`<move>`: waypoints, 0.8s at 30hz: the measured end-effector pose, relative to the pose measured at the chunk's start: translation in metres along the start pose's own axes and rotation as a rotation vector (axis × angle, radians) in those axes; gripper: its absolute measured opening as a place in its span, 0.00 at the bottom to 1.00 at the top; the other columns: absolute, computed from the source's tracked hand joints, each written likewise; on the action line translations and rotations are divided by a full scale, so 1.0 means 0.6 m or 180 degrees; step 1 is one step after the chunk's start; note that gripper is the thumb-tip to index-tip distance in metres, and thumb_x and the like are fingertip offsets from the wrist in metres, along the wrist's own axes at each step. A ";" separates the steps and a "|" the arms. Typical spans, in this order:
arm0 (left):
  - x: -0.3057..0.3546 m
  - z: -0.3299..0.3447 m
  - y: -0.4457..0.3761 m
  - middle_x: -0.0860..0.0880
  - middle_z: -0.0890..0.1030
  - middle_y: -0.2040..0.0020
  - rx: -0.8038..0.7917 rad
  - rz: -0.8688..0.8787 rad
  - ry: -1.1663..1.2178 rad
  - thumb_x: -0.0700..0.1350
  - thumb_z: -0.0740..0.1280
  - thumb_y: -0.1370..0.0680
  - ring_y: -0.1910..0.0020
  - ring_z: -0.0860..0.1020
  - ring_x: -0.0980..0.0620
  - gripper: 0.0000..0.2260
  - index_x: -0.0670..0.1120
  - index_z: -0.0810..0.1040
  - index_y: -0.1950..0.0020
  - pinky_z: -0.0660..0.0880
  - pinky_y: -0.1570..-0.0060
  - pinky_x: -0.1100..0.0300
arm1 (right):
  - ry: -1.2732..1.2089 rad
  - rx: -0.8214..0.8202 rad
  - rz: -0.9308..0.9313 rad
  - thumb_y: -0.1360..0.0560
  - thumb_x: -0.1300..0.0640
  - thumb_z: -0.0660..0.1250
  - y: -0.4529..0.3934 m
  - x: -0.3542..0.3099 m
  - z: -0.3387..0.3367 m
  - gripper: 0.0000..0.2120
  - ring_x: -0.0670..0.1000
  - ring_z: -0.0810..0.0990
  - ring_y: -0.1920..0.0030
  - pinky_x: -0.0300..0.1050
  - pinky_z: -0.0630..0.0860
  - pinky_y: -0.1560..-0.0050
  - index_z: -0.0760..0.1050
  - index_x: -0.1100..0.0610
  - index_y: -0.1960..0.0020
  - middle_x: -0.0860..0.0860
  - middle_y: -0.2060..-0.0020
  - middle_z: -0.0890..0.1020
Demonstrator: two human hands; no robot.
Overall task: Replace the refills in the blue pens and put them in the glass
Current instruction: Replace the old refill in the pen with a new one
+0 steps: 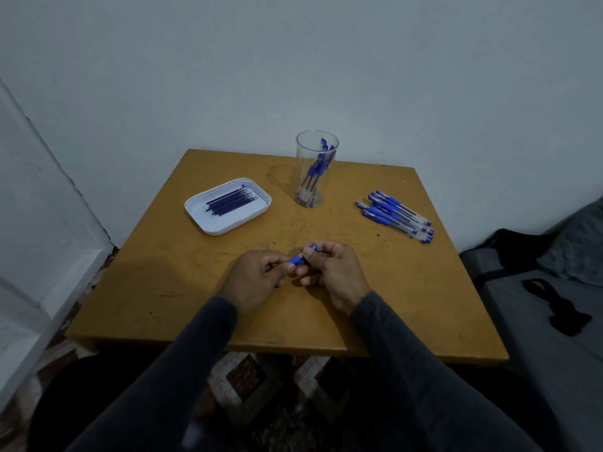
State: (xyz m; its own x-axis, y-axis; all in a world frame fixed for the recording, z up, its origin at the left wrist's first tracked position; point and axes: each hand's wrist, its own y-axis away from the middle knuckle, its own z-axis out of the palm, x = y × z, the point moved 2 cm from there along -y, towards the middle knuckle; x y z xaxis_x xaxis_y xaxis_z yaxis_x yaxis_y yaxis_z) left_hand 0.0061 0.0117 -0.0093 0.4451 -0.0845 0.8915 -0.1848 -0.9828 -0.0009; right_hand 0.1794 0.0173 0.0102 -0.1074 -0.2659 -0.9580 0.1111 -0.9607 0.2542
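Both hands meet over the middle of the wooden table (163, 272) around one blue pen (298, 259). My left hand (253, 277) pinches its lower end and my right hand (331, 272) grips the upper end; most of the pen is hidden by fingers. A clear glass (316, 190) stands at the back centre with a few blue pens inside. A white tray (208, 223) at the back left holds several dark refills (230, 200). A pile of several blue pens (396, 215) lies at the back right.
The table stands against a white wall, with another wall close on the left. A grey mattress or seat with black fabric (554, 308) lies to the right. Patterned floor tiles (270, 373) show below the table's front edge.
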 end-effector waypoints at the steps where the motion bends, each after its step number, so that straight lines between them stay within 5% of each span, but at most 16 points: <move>1: 0.000 -0.002 -0.001 0.53 0.83 0.59 -0.0048 -0.0005 -0.0009 0.50 0.67 0.19 0.59 0.80 0.54 0.06 0.54 0.84 0.47 0.78 0.54 0.55 | 0.0000 -0.0009 -0.0006 0.18 0.63 0.65 0.000 0.000 0.000 0.07 0.51 0.83 0.66 0.41 0.80 0.67 0.77 0.65 0.43 0.58 0.62 0.86; 15: -0.003 -0.011 -0.008 0.61 0.80 0.63 -0.0217 0.0114 0.0118 0.48 0.66 0.18 0.63 0.76 0.60 0.09 0.53 0.84 0.42 0.73 0.58 0.61 | -0.0211 0.0081 -0.0175 0.15 0.60 0.60 0.000 -0.005 -0.005 0.07 0.51 0.85 0.64 0.41 0.75 0.72 0.73 0.63 0.41 0.60 0.57 0.87; 20: 0.000 -0.002 0.001 0.56 0.81 0.64 0.0684 0.0127 0.0386 0.48 0.67 0.18 0.67 0.77 0.61 0.10 0.48 0.84 0.40 0.73 0.65 0.67 | 0.0059 0.0790 -0.0199 0.17 0.58 0.66 -0.015 -0.005 -0.009 0.04 0.48 0.79 0.66 0.41 0.73 0.74 0.78 0.57 0.46 0.56 0.53 0.85; 24: -0.004 -0.004 0.011 0.52 0.83 0.61 0.1301 0.0172 0.0529 0.48 0.66 0.18 0.64 0.80 0.60 0.10 0.49 0.82 0.40 0.74 0.62 0.70 | 0.1061 0.1076 -0.0165 0.21 0.57 0.71 -0.036 -0.007 -0.014 0.03 0.49 0.80 0.56 0.45 0.80 0.58 0.80 0.49 0.49 0.51 0.52 0.83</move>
State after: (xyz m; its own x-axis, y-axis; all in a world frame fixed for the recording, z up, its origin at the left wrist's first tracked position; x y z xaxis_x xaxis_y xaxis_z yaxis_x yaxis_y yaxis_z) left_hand 0.0016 0.0058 -0.0103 0.2912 -0.1429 0.9459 0.1727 -0.9647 -0.1988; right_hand 0.1857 0.0400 0.0078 0.2245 -0.2301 -0.9469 -0.2197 -0.9587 0.1808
